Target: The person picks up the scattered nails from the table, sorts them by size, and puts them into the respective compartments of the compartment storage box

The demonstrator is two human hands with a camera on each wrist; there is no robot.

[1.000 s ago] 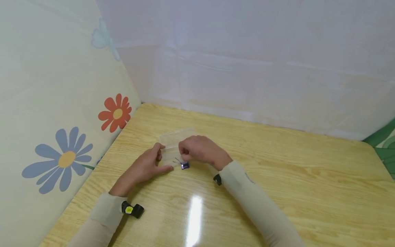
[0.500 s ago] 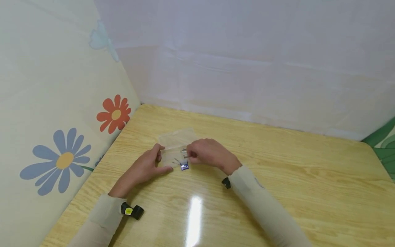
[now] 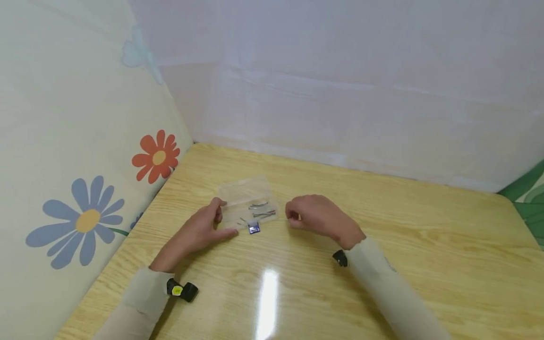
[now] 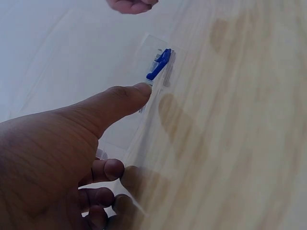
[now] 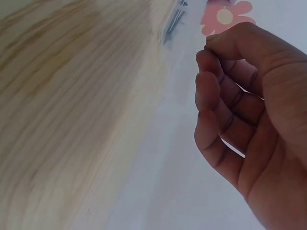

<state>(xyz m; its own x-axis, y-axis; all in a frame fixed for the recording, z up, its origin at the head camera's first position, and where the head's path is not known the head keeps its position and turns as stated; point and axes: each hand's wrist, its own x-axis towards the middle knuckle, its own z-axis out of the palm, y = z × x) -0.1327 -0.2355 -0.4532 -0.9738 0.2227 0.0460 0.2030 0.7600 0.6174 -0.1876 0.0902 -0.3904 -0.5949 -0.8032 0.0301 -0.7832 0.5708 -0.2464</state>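
A shallow clear plastic box (image 3: 232, 211) lies on the table, its see-through lid (image 3: 244, 189) raised at the back. My left hand (image 3: 201, 226) holds the box's left side, fingertips at the far corner and thumb along the near edge. Several thin metal pieces (image 3: 263, 214) lie in the box. At the near edge sits a small blue piece (image 3: 254, 228), seen as a blue latch-like shape (image 4: 159, 64) just past the thumb in the left wrist view. To the right of the box is my right hand (image 3: 320, 217), fingers curled, thumb tip against the index finger (image 5: 208, 60), nothing visible between them.
The light wood table (image 3: 395, 255) runs wide to the right. A pale cloth (image 3: 323, 108) hangs behind it, and a flower-printed cloth (image 3: 63, 127) borders the left edge. A glare streak (image 3: 267, 302) marks the near tabletop.
My right hand has moved from over the box to beyond its right side, uncovering the metal pieces. My left hand stays at the box's left side.
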